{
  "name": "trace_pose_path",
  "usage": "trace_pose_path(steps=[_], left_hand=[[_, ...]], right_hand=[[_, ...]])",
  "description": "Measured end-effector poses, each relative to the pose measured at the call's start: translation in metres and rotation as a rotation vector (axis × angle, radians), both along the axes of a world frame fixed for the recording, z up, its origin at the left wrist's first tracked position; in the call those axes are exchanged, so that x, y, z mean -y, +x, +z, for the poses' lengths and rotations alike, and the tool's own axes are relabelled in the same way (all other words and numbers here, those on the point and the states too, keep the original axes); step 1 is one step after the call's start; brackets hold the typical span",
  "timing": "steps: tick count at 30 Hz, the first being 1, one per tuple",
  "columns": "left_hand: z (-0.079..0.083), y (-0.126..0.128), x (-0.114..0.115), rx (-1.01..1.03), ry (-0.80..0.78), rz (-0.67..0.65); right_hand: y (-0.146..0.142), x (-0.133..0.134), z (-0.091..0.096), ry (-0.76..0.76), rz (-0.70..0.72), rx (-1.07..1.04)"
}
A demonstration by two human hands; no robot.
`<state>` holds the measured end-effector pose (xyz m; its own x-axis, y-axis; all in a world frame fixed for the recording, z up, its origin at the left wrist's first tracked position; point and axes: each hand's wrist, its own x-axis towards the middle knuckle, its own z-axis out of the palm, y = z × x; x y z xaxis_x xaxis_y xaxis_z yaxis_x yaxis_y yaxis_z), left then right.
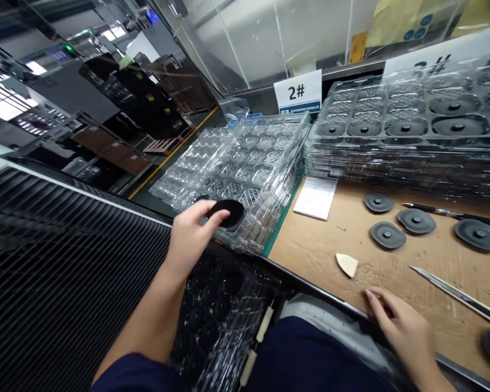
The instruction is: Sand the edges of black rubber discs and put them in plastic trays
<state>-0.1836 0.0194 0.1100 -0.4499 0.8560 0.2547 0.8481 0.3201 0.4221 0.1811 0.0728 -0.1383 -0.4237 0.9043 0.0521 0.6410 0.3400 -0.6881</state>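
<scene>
My left hand (191,234) pinches a black round disc (228,212) by its edge, holding it over a stack of clear plastic blister trays (237,174). My right hand (400,326) rests by the front of a cardboard-covered bench (322,245), holding nothing visible. Just beyond its fingertips lies a small cream triangular piece (347,265). A long steel blade (457,294) lies to its right. Several grey round discs with central hubs (416,220) sit farther back on the cardboard, next to a black-handled metal tool (449,213).
A taller stack of clear trays (408,130) stands behind the bench, with a "2#" card (298,92) at the back. A white paper sheet (315,197) lies on the cardboard. A clear tray of black discs (212,305) sits below my left forearm, beside a black ribbed surface (65,261).
</scene>
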Motion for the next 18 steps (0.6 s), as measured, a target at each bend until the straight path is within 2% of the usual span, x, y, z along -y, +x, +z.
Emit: trace_pose_path(steps=[2, 5, 7, 11, 14, 18], left_hand=[[-0.003, -0.033, -0.02, -0.131, -0.009, 0.043], [-0.009, -0.086, -0.042, -0.278, -0.065, 0.155], [-0.008, -0.123, -0.043, -0.345, -0.106, 0.254], [-0.009, -0.184, -0.025, -0.37, -0.221, 0.366], [-0.022, -0.207, -0.011, -0.33, -0.252, 0.371], [-0.037, -0.204, 0.004, -0.379, -0.051, 0.387]], right_hand=[[-0.004, 0.003, -0.003, 0.078, -0.042, 0.023], [-0.005, 0.004, -0.005, 0.197, -0.02, 0.028], [-0.004, 0.005, -0.007, 0.274, 0.011, 0.015], [-0.003, 0.005, -0.011, 0.347, 0.026, 0.034], [-0.006, 0.005, -0.013, 0.368, 0.014, 0.064], [-0.009, 0.004, -0.01, 0.378, 0.01, 0.062]])
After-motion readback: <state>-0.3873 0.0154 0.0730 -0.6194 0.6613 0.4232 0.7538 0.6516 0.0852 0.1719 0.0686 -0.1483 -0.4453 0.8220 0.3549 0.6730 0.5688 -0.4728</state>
